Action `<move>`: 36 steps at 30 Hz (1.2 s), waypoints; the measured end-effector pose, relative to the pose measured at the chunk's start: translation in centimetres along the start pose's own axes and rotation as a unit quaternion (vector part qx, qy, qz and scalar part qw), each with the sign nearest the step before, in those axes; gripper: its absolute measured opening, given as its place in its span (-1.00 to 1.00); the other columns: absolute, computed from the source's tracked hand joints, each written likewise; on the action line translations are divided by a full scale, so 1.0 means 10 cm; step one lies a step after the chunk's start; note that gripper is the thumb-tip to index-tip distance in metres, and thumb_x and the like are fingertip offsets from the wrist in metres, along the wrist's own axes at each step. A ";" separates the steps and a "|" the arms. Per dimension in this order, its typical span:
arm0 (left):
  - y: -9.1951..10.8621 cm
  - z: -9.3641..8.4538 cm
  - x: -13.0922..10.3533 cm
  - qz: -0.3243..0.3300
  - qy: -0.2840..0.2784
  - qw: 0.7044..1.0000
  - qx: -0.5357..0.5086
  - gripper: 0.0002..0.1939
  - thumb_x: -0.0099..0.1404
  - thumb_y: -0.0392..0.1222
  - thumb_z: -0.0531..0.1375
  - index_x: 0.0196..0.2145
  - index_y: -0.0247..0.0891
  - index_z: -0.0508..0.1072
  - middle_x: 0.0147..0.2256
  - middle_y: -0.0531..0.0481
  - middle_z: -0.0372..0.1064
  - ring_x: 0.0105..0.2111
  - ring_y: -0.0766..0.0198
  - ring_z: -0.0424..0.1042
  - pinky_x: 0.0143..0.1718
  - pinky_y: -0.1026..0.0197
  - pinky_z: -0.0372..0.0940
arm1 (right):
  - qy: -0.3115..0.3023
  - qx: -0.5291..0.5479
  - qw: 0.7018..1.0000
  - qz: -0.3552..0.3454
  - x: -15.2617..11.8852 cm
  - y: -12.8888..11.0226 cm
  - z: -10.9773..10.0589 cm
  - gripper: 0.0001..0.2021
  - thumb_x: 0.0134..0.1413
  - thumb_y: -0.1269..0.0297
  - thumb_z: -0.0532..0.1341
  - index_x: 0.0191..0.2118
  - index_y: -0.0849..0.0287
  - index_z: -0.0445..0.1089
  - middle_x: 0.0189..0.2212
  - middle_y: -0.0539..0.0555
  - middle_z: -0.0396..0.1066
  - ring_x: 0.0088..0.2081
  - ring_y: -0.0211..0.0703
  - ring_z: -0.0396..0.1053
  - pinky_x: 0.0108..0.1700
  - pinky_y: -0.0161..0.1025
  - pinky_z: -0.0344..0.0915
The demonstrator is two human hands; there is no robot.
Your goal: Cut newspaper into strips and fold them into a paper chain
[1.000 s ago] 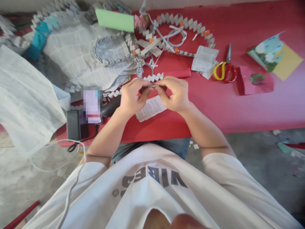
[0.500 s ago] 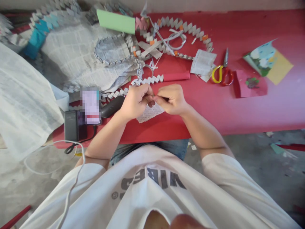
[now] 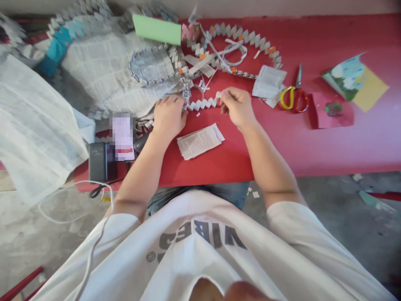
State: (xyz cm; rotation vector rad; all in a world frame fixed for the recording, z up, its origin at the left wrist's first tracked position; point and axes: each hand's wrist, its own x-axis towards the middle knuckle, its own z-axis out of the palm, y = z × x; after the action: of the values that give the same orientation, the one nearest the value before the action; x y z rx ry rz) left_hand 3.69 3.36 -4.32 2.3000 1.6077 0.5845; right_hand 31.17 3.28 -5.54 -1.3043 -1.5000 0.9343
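Right hand (image 3: 238,106) first, from the head view: pinched narrow on a small white folded-paper piece (image 3: 218,95), just beside the white zigzag folded-paper chain (image 3: 202,104) on the red worktop (image 3: 313,150). Over at nine o'clock, the left hand (image 3: 169,117) curls by the chain; gripping or not, can't tell. White rectangular printed-paper slips (image 3: 200,143) lie at six o'clock. Looks like joining; next move calls for a steadied chain, careful lining-up.
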 end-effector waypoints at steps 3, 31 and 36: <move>0.06 -0.07 -0.01 -0.036 -0.043 0.998 0.017 -0.71 0.46 -0.13 0.26 0.10 -0.15 0.54 0.19 -0.21 0.49 0.29 -0.18 0.42 0.43 -0.21 0.24 | -0.041 -0.080 0.996 0.029 0.06 0.13 0.03 -0.16 0.12 -0.69 0.03 -0.28 0.11 0.48 0.14 0.26 0.50 -0.19 0.02 0.62 -0.08 0.09 0.65; -0.03 -0.23 -0.01 0.085 0.061 0.987 -0.123 -0.73 0.42 -0.07 0.33 0.04 -0.06 0.51 0.12 -0.21 0.47 0.09 -0.08 0.51 0.21 -0.22 0.45 | -0.011 -0.087 0.995 0.053 0.14 -0.04 -0.35 -0.12 -0.17 -0.81 0.05 -0.46 0.08 0.31 -0.61 -0.04 0.26 -0.67 -0.22 0.33 -0.57 -0.18 0.12; -0.04 -0.27 -0.02 0.086 0.053 0.990 -0.102 -0.70 0.43 -0.06 0.31 0.09 -0.03 0.51 0.16 -0.21 0.48 0.13 -0.09 0.51 0.24 -0.22 0.46 | -0.030 -0.097 0.990 0.093 0.09 -0.17 -0.39 -0.23 0.07 -0.67 0.15 -0.45 0.07 0.30 -0.63 -0.06 0.21 -0.66 -0.22 0.30 -0.54 -0.18 0.11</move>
State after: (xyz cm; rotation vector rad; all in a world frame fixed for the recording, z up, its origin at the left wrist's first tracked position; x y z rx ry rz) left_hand 2.07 3.29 -2.18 2.3010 1.3297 0.8818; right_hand 34.34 3.88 -2.61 -1.5914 -1.5674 0.9713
